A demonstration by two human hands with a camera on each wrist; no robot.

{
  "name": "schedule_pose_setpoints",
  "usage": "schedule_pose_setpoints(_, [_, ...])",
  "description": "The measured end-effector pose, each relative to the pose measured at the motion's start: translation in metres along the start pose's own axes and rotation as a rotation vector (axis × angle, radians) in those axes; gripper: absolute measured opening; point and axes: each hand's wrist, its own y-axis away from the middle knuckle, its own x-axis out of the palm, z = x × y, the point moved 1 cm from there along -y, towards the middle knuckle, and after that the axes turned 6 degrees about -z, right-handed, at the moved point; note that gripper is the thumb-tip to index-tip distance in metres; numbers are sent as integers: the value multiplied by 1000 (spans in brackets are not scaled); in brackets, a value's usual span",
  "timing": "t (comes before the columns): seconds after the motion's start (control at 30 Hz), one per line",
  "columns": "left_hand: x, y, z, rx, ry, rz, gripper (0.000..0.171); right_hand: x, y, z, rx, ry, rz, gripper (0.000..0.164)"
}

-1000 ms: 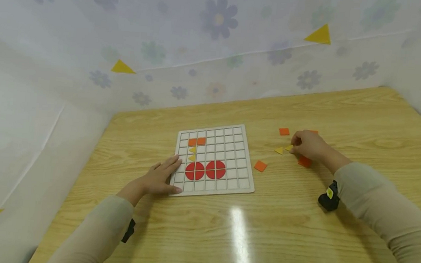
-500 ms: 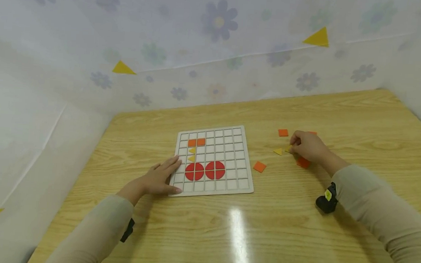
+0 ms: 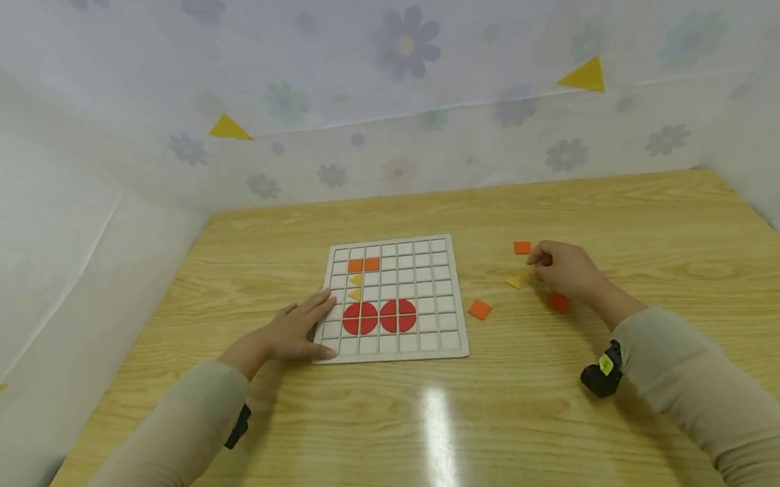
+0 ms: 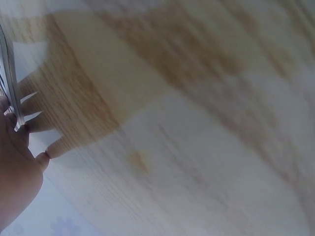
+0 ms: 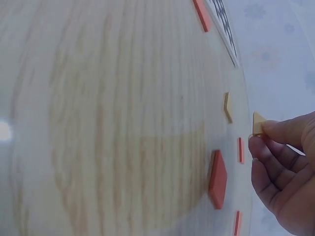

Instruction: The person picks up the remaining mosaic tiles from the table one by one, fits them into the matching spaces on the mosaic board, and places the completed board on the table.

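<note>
In the right wrist view my right hand (image 5: 285,172) pinches a small yellow triangle tile (image 5: 257,124) between thumb and fingertip, raised off the table. In the head view that hand (image 3: 568,269) is over the loose tiles right of a white grid board (image 3: 424,342). My left hand (image 3: 292,329) rests with spread fingers on the board's left edge. On the board are two orange squares (image 3: 364,265), two yellow triangles (image 3: 356,280) below them, and two red circles (image 3: 360,318) made of quarter pieces.
Another yellow triangle (image 3: 513,281) lies left of my right hand. Around it are an orange square (image 3: 522,247), a second orange square (image 3: 480,309) close to the board, and a red-orange piece (image 3: 559,302). A flowered white cloth (image 3: 398,123) stands behind the wooden table (image 3: 350,429).
My right hand has lifted a yellow triangle from the table and shifted slightly left. The left hand has stayed on the board's edge.
</note>
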Motion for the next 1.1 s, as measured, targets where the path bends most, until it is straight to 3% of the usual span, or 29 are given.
schedule_pose_setpoints(0.37, [-4, -1, 1, -10, -1, 8, 90, 20, -9, 27, -79, -111, -36, 8])
schedule_pose_setpoints(0.73, [-2, 0, 0, -5, 9, 5, 91, 49, -21, 56, -82, -249, -13, 7])
schedule_pose_setpoints(1.1, [0, 0, -1, 1, 1, -6, 89, 76, -28, 72, -72, -336, 24, 5])
